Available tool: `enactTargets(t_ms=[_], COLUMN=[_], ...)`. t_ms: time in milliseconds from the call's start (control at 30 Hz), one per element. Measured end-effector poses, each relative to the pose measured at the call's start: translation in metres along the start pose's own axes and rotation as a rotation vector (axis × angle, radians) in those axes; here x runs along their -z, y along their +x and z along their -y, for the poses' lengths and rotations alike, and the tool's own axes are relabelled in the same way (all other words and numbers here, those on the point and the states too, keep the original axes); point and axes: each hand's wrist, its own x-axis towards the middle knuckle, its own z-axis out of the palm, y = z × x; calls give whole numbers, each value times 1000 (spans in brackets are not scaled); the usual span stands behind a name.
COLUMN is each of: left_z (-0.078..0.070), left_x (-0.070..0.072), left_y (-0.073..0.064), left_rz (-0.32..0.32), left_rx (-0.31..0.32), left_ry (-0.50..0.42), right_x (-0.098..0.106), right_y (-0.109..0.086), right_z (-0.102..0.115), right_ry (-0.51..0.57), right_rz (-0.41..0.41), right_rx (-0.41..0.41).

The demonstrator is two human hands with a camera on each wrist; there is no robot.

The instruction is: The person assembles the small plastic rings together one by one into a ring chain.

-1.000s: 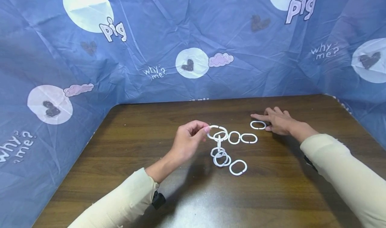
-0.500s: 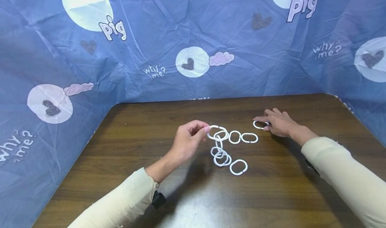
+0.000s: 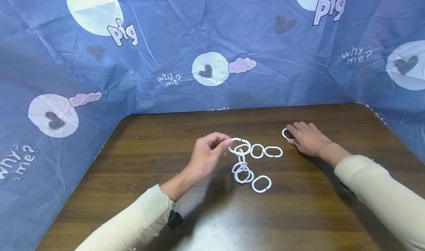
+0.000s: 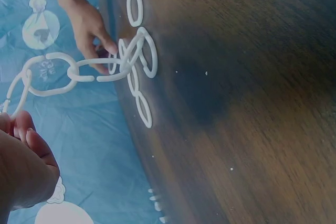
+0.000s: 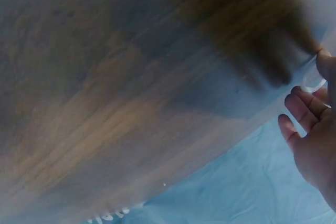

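Thumb and fingertips of my left hand [image 3: 207,153] pinch the end of a chain of white plastic links [image 3: 236,138]. In the left wrist view the chain [image 4: 52,93] runs from the fingers, its upper links raised and the far ones down near the table. Farther right, my right hand [image 3: 308,139] reaches low over the table and pinches a single white oval link [image 3: 283,134] between thumb and fingers. Part of that link hides behind the fingers; in the right wrist view a pale curve of the link [image 5: 315,88] shows by the fingertips.
Two oval links, one [image 3: 257,145] beside the chain and another [image 3: 273,156] to its right, lie on the brown wooden table [image 3: 299,206]. Nearer the front is one more loose link [image 3: 261,191]. A blue printed cloth [image 3: 212,29] encloses the table's back and sides.
My right hand has closed its thumb and fingers on the loose link and shifted it slightly right and away. The left hand stays put while the chain sways a little.
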Motion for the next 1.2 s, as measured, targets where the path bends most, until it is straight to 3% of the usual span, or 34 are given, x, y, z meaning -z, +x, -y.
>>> enactTargets(t_ms=[267, 467, 667, 1200], left_z=[0, 0, 0, 0], left_x=[2, 2, 3, -4], left_y=[0, 0, -1, -2], left_rz=[3, 8, 10, 3], left_rx=[-20, -31, -28, -7], left_ry=[-12, -18, -26, -40], right_x=[6, 21, 38, 67], right_y=[3, 8, 10, 10], right_z=[4, 19, 39, 83], right_ry=[3, 109, 220, 365], right_rz=[-117, -306, -413, -465], right_rx=[77, 116, 104, 137])
